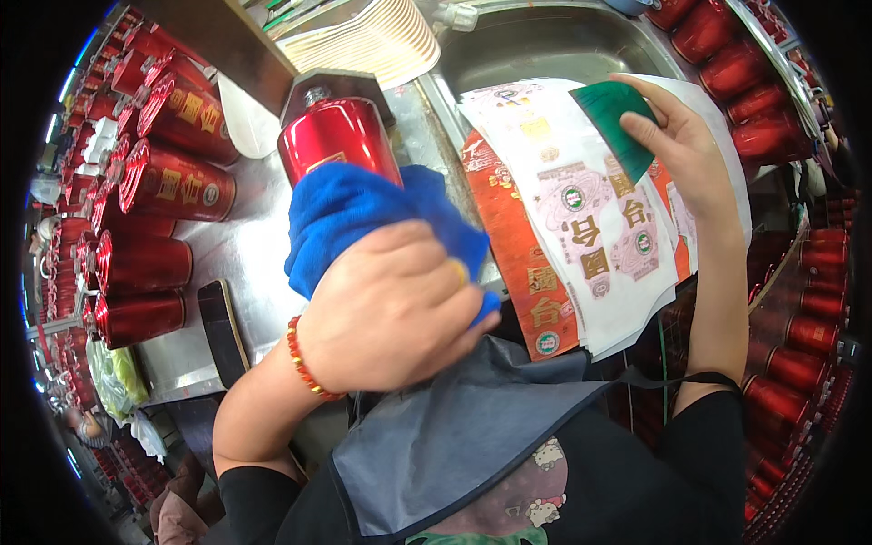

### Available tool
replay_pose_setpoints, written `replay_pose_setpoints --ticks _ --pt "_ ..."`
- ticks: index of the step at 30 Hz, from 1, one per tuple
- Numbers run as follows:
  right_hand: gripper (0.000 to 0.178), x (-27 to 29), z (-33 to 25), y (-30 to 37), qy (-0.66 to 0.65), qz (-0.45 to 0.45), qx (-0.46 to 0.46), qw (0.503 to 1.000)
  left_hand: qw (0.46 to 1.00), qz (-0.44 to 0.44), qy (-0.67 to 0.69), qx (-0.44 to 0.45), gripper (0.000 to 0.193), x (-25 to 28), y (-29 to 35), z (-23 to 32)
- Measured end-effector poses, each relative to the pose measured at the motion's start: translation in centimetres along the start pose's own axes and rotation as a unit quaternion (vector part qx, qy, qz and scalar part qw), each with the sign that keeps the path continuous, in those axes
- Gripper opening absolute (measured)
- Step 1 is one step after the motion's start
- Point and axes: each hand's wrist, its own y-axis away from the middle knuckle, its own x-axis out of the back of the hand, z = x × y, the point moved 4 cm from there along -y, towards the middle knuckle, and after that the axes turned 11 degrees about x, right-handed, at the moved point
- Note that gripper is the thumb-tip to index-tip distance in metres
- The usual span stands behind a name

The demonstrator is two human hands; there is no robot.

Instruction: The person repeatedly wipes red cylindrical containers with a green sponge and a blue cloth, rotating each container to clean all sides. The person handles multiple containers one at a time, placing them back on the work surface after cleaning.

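1. Currently, the left hand [395, 304] clenches a crumpled blue cloth [359, 213] over 1 shiny red bottle [336, 136], left of top centre.
2. Upper right, the right hand [677, 141] pinches a flat green scraper-like piece [615, 127] over printed white paper sheets [554, 191].

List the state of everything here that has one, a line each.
Left hand: closed on the blue cloth
Blue cloth: bunched, against the red bottle
Red bottle: partly covered by cloth
Right hand: pinching the green piece
Green piece: held
White printed sheets: stacked, overlapping
Orange sheets: partly covered
Bead bracelet: worn
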Motion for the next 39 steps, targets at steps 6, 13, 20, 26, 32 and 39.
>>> replay_pose_setpoints --ticks 6,13,20,26,32,39 --pt "0.032 3.5 4.3 -3.7 -0.006 -0.010 -0.073 0.997 0.914 0.197 0.339 0.102 0.026 2.6 8.6 -2.5" --pt "0.050 -6.0 2.1 -10.9 -0.039 -0.186 -0.074 0.979 0.781 0.361 -0.031 0.509 0.044 3.4 18.6 -6.2" --pt "0.063 -12.5 4.1 -17.4 0.314 -0.143 0.080 0.935 0.889 0.287 -0.077 0.348 0.071 0.2 10.5 -0.8" --pt "0.056 -13.6 4.6 -15.8 0.316 -0.091 0.065 0.942 0.938 0.223 -0.053 0.261 0.076 -1.5 6.0 -0.7" --pt "0.041 -14.0 6.3 -16.0 0.354 -0.002 0.071 0.933 0.935 0.231 -0.064 0.263 0.089 -2.0 5.5 -1.2" --pt "0.026 -12.5 4.9 -14.1 0.316 -0.005 0.053 0.947 0.909 0.309 0.059 0.274 0.100 -2.8 8.1 -2.2"
